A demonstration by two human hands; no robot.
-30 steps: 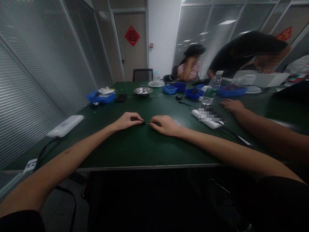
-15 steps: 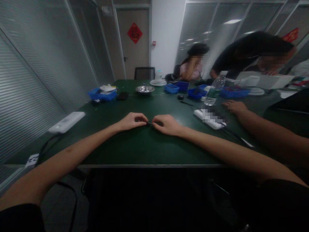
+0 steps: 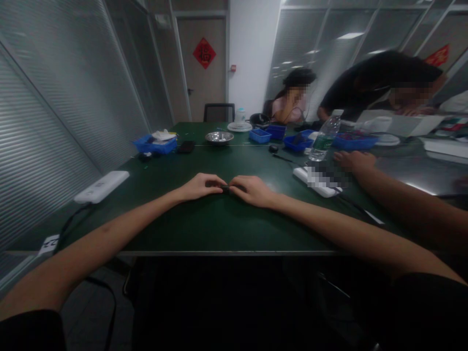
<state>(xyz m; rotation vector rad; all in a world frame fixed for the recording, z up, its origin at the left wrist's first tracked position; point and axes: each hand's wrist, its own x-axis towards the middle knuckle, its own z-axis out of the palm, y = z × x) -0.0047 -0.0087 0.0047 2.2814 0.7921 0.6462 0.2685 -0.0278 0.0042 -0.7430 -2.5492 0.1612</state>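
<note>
Object [image 3: 225, 188], small and dark, sits at the fingertips between the two hands, low over the near middle of the tabletop [image 3: 219, 226]; whether it is one piece or two is too small to tell. The left hand [image 3: 201, 187] pinches it from the left, thumb and index finger drawn narrow; the right hand [image 3: 253, 191] closes narrowly on it from the right. Such a fingertip grip probably suits its size, and the low hands likely gain steadiness from the surface.

Farther out, a steel bowl [image 3: 219, 143] holds small pale things that cannot be made out. At far left, a blue tray [image 3: 155, 147] carries crumpled white material and something yellow. Far right of the bowl is a small blue box [image 3: 260, 138], contents unclear; nearer, a blue bin [image 3: 297, 146] has something dark inside. A clear bottle [image 3: 322, 141] stands beside it, perhaps kept aside for working room.
</note>
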